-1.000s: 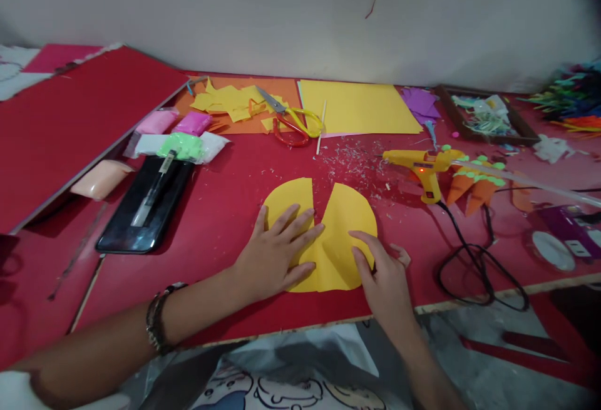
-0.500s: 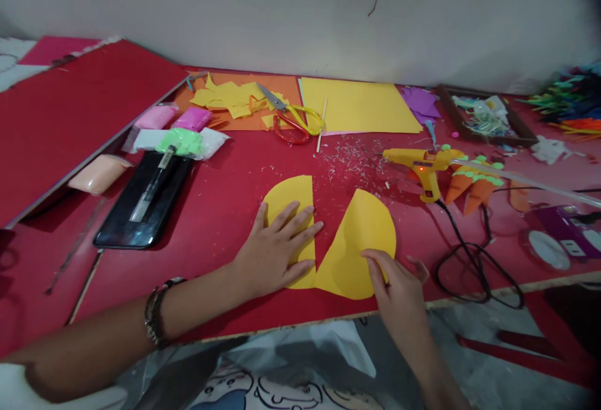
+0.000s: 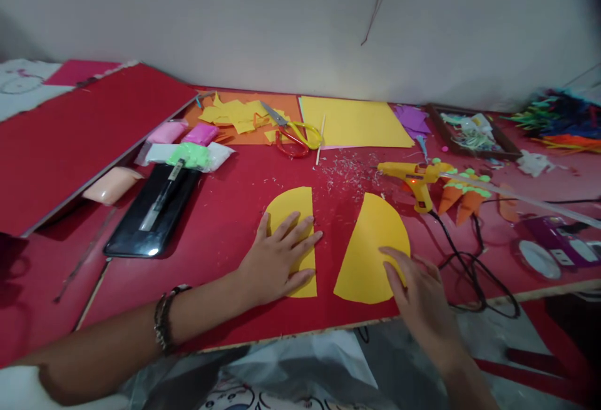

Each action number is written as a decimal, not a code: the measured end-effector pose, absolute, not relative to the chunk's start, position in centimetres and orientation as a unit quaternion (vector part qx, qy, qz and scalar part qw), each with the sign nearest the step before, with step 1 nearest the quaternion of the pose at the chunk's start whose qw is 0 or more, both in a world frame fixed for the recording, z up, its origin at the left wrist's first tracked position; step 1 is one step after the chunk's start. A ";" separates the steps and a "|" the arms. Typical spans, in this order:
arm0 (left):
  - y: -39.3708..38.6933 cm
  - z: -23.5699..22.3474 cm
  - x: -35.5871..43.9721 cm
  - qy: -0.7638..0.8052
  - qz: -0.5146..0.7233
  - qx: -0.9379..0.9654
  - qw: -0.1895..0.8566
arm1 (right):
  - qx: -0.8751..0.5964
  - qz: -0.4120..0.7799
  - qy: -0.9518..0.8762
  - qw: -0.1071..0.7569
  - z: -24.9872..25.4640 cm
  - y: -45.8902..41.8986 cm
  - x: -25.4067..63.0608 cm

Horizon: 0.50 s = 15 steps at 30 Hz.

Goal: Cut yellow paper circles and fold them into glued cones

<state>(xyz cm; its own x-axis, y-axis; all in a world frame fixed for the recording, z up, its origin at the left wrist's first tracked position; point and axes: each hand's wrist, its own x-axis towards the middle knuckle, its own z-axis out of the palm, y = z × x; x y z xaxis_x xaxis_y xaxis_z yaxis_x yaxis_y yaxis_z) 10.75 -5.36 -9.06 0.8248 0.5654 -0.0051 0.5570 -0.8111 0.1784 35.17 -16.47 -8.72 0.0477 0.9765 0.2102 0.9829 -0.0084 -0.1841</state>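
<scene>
Two yellow paper half-discs lie apart on the red tabletop in front of me. My left hand (image 3: 277, 260) rests flat with fingers spread on the left half-disc (image 3: 291, 200), its straight edge facing right. Over the outer edge of the right half-disc (image 3: 364, 247) is my right hand (image 3: 420, 281), thumb and index finger slightly apart on top of the paper. The right piece is turned so its straight edge slants.
Behind are scissors (image 3: 295, 138), yellow sheets (image 3: 354, 122) and paper scraps (image 3: 235, 112). A yellow glue gun (image 3: 416, 178) with its black cord (image 3: 469, 266) lies to the right, near orange paper carrots (image 3: 464, 200). At left sits a black phone (image 3: 153, 210) with a pen on it.
The right half-disc has come away from the left one, moving right with my right hand, and lies flatter. My right thumb and index finger have loosened from their pinch. My left hand stays put.
</scene>
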 end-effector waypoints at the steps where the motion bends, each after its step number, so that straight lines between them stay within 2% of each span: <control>1: -5.3 -9.0 10.9 0.295 0.022 0.952 0.083 | -0.706 -0.022 -0.690 0.160 -8.7 -16.1 35.1; 4: -5.2 -8.7 11.4 0.273 0.024 0.959 0.076 | -0.688 -0.034 -0.691 0.219 -8.2 -14.4 34.4; 8: -5.8 -8.2 12.0 0.166 0.014 0.980 0.106 | -0.664 -0.003 -0.697 0.271 -6.3 -11.8 33.0; 15: -5.2 -8.5 10.5 0.170 -0.006 0.971 0.168 | -0.635 0.029 -0.711 0.301 -3.9 -8.2 33.2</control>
<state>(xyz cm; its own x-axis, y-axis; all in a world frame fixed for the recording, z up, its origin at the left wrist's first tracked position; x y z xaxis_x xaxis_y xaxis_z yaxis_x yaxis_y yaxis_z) 10.49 -5.24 -8.55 0.9419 0.3289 -0.0684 0.3327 -0.8854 0.3245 33.17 -8.20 -3.88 -0.0116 0.9203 0.3911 0.8857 0.1910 -0.4231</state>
